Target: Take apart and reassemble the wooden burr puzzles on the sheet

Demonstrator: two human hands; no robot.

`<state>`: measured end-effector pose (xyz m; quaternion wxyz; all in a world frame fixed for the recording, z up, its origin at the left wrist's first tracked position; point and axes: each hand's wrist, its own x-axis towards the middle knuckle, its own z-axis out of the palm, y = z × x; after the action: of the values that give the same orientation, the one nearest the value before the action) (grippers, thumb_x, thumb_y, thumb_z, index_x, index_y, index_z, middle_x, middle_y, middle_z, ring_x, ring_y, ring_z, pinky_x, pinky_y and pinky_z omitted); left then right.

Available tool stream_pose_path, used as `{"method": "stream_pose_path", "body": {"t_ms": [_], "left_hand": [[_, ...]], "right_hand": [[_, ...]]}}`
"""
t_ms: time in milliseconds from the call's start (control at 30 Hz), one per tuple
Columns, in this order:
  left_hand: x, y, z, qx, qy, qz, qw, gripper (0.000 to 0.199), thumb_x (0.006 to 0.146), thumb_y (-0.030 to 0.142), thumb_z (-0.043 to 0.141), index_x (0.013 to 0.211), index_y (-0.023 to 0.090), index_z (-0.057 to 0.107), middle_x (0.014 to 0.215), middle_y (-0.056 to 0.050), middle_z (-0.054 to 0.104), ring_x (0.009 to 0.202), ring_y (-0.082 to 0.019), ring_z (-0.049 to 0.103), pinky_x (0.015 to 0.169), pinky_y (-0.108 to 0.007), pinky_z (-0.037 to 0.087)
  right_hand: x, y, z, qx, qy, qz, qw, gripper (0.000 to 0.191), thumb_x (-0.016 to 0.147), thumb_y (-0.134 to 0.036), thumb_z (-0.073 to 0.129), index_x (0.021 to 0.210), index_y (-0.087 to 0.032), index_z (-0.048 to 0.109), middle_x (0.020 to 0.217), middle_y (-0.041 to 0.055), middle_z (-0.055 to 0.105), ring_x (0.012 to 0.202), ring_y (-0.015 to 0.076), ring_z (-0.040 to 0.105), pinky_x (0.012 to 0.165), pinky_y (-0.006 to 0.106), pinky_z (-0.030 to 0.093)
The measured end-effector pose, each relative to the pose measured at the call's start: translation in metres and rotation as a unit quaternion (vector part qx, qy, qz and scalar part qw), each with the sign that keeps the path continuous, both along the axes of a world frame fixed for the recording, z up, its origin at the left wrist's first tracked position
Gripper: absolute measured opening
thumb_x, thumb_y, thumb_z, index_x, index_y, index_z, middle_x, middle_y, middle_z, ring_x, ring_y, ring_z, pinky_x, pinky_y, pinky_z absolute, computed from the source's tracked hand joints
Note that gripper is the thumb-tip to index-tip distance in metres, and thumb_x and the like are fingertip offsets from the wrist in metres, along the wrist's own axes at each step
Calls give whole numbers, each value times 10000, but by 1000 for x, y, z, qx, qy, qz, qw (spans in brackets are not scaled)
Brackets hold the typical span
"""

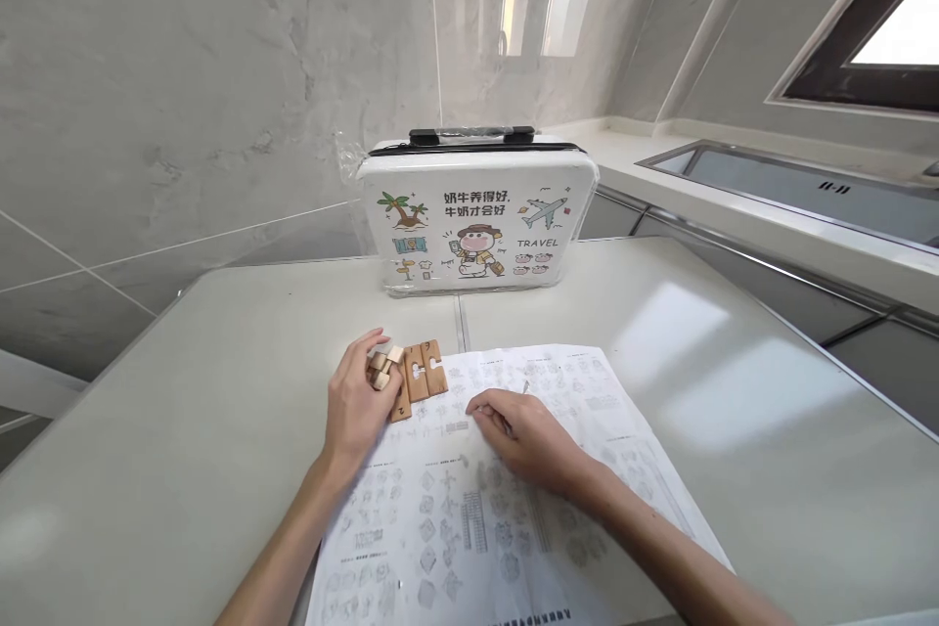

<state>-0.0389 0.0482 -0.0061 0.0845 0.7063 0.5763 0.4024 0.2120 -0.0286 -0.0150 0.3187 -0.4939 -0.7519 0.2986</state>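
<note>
My left hand is closed around a small pale wooden interlocking puzzle made of short crossed blocks. Right beside it lie flat brown wooden pieces with notches and numbers: one marked 2 partly under my fingers, a middle one and one marked 6. My right hand rests on the printed sheet with its fingers pinched together. A slim pen sticks up behind the knuckles; its lower part is hidden by the hand. Small line drawings of puzzle shapes cover the paper.
A white cartoon-printed case in clear plastic wrap stands upright at the table's back, near the tiled wall. To the right runs a counter with a sink. The pale tabletop has a seam behind the sheet.
</note>
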Motion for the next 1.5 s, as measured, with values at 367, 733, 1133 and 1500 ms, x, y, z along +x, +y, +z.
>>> {"method": "stream_pose_path", "body": {"t_ms": [367,733,1133,1500], "left_hand": [[6,-6,2,58,23,-29,998,333,929,233,609,1262,234,603,1429,-83,662,1220,-286,684,1035,-442,574],[59,-68,5,67,-46,-315,946,492,958,193,719,1406,263,527,1553,-156,535,1375,-311,607,974,-415,641],[57,-63,0,-37,14,-339,940,692,1011,465,658,1603,294,342,1626,-141,484,1522,-332,449,1222,-551,440],[60,-63,11,-224,-113,-238,938,404,1122,460,371,1326,244,644,1187,-72,758,1046,-238,708,938,-377,537]], "right_hand": [[-1,0,-1,-1,1,4,1000,196,1042,-183,489,1014,-228,678,717,-16,631,655,168,604,632,288,463],[10,-1,13,-310,348,166,869,825,985,-426,739,1644,-326,254,1469,112,579,1290,251,630,1086,435,518],[10,10,8,-376,538,92,748,247,969,-357,731,1128,-171,696,962,67,754,795,184,741,753,289,589],[15,11,6,-370,500,54,781,364,1012,-509,646,1109,-161,690,948,110,781,830,241,778,632,325,654]]}}
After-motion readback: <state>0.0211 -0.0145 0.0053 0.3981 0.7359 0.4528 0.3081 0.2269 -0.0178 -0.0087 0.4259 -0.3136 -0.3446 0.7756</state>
